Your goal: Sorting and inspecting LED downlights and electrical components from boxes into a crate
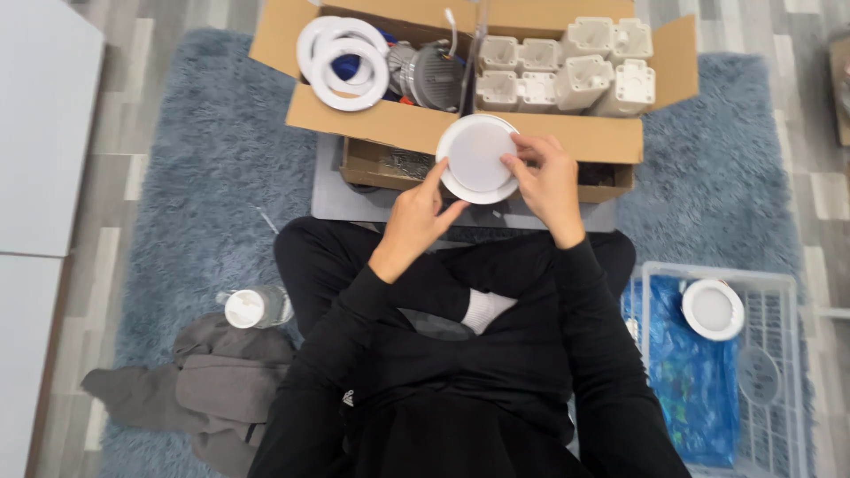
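Head view, both hands, left (pixel 414 217) and right (pixel 547 181), gripping round white lamp (pixel 476 158), shallow box (pixel 376 166) behind partly hidden

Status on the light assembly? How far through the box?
Done: one finished round light lies in the white basket. In hand: both hands, left hand and right hand, hold a round white light. Left: white rings and white housings fill the cardboard box.

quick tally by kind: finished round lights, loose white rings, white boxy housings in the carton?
Round white light discs: 2 — one held by left hand and right hand, one in the basket
White rings: about 3, stacked
White housings: about 8, partly hidden
Total: about 13
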